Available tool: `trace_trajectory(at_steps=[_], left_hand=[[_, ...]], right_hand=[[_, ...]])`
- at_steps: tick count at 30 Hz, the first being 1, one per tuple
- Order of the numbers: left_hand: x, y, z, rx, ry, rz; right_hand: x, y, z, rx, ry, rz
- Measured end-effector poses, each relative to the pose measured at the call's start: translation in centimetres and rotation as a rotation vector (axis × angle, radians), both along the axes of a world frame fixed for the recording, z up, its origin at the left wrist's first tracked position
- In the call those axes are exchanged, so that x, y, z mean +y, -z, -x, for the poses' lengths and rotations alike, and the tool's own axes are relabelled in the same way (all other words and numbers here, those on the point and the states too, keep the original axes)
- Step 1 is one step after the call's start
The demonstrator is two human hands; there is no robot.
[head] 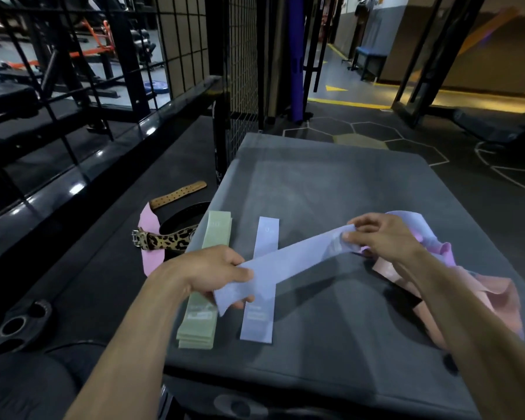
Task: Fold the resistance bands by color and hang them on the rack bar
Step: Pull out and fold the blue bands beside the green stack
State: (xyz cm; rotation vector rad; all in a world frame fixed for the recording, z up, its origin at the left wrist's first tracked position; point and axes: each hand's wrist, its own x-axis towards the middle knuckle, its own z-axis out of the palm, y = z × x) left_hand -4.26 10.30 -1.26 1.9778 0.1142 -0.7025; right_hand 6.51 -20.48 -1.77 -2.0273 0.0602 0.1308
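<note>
- Forearms reach in from the bottom of the frame over a grey padded counter (331,183), and between them a lilac resistance band (288,262) is stretched flat in the air, running from lower left up to the right.
- Left hand (212,272) grips the lower end of the held band, thumb on top and fingers curled beneath; the right hand (385,234) pinches the upper end between thumb and fingertips.
- Directly below the held band a folded lilac band (259,298) lies flat on the counter, and just to its left sits a green stack (205,286) of folded bands, neat and parallel.
- Loose pink bands (485,295) lie heaped at the right of the frame, partly under the right forearm, not yet sorted.
- To fold well, I would keep the held band taut and untwisted, bring the two ends together edge on edge, then lay it squarely on the lilac one below so the colours stay apart.
- Risk, as I judge it: a slack end could drop across the green stack and disturb it.
- No band hangs on any bar in view; which bar is the rack bar I cannot tell.
- On the floor at left lie a leopard-print belt (167,239) and a tan leather strap (178,194).
</note>
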Motion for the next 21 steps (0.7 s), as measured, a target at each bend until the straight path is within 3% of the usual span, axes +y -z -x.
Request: trace_trajectory(at_steps=[6,10,15,21], left_hand=[[1.0,0.0,-0.3,0.007,-0.127,-0.092],[1.6,0.5,-1.2,-0.119,-0.227,-0.206],[0.1,2.1,-2.6,-0.379,-0.171,-0.555],[-3.2,4.4,-2.8,-0.518,0.002,-1.017]], right_hand=[[0.5,-0.1,-1.6,-0.094,0.155,0.059],[1.1,0.4,-1.2,0.032,0.130,0.052],[1.3,0.7,-0.4,0.018,0.084,0.146],[1.1,0.5,0.7,0.010,0.002,0.250]])
